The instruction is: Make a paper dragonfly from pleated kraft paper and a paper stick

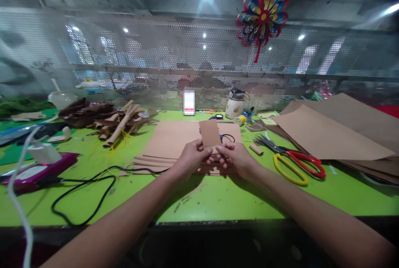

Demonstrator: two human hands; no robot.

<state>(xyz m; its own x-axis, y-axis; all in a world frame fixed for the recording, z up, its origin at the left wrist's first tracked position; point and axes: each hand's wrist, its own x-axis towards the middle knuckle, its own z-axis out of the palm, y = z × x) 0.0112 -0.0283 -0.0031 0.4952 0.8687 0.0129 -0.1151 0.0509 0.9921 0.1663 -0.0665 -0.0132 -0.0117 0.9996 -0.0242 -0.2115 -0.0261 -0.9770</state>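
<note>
Between both hands stands a small rectangular piece of brown kraft paper (210, 131), held up by its lower edge. My left hand (193, 153) pinches its lower left side with thumb and fingers. At its lower right corner my right hand (234, 155) grips with thumb and fingertips. Beneath the hands lies a stack of brown paper sheets (166, 139). A dark blue looped object (228, 137), partly hidden behind the small piece, rests on the stack. To the right of my right hand lie a short paper roll (256, 149) and scissors (289, 158) with one red and one yellow handle.
Large brown sheets (330, 135) are piled at the right. Rolled paper tubes (123, 124) lie back left. A purple power strip (40, 172) with a black cable (84, 183) occupies the front left. A phone (189, 103), a jug (234, 105) and yellow thread (240, 120) stand at the back.
</note>
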